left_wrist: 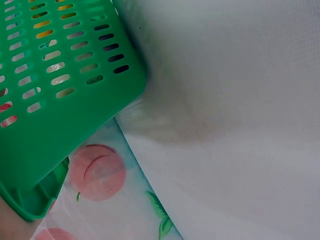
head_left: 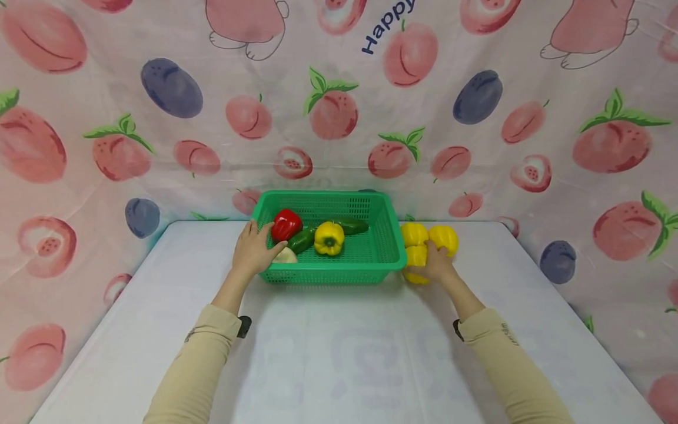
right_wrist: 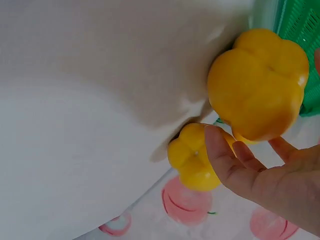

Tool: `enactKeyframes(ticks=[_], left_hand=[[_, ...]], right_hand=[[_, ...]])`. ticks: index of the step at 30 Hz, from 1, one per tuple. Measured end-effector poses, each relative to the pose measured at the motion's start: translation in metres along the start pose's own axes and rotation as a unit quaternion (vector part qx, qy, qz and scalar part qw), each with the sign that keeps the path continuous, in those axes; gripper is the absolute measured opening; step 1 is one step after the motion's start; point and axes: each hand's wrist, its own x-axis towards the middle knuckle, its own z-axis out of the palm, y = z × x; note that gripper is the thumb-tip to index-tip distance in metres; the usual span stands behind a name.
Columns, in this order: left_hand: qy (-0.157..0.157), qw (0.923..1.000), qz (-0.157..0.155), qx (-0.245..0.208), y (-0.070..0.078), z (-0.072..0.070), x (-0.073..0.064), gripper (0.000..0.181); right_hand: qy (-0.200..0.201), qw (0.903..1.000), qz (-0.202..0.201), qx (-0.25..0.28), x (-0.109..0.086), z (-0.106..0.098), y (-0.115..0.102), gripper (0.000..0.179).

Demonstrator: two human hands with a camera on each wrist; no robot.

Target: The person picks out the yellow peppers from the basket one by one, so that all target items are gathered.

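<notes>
A green basket (head_left: 324,275) stands on the table. My left hand (head_left: 253,250) holds its left rim, thumb reaching inward over a pale vegetable (head_left: 286,256). Also in the basket are a red bell pepper (head_left: 286,225), a yellow bell pepper (head_left: 329,238) and dark green long vegetables (head_left: 303,240). My right hand (head_left: 438,263) is among yellow bell peppers just right of the basket. In the right wrist view its spread fingers (right_wrist: 235,170) reach around the nearest yellow bell pepper (right_wrist: 257,85), with a gap at the thumb side. Another yellow pepper (right_wrist: 192,155) lies beyond the index finger.
The white table (head_left: 339,353) extends in front of the basket and to both sides. Behind it hangs a fruit-patterned cloth (head_left: 328,159). Another yellow pepper (head_left: 445,238) sits right of the right hand's fingertips.
</notes>
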Motion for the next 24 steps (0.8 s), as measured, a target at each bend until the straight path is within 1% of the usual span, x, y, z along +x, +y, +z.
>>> enactKeyframes(ticks=[2, 7, 12, 17, 19, 24], left_hand=[[0.0, 1.0, 0.0, 0.003, 0.0, 0.0, 0.0, 0.069], [0.0, 1.0, 0.0, 0.005, 0.0, 0.0, 0.001, 0.068], [0.002, 1.0, 0.0, 0.007, -0.001, 0.001, 0.002, 0.068], [0.001, 1.0, -0.001, 0.006, -0.002, 0.003, 0.001, 0.068], [0.003, 1.0, 0.0, 0.003, -0.001, 0.003, 0.001, 0.067], [0.004, 1.0, -0.002, 0.002, 0.0, 0.002, 0.001, 0.067]], right_hand=[[-0.008, 1.0, 0.002, -0.001, -0.003, -0.006, -0.004, 0.088], [0.002, 0.9998, -0.015, -0.015, -0.006, -0.014, -0.009, 0.077], [0.019, 0.9993, -0.028, -0.017, -0.003, -0.018, -0.008, 0.068], [0.046, 0.9978, -0.047, 0.01, -0.001, -0.023, -0.011, 0.058], [0.053, 0.9972, -0.048, 0.021, 0.0, -0.025, -0.014, 0.054], [0.056, 0.9972, -0.046, 0.018, 0.003, -0.028, -0.02, 0.051]])
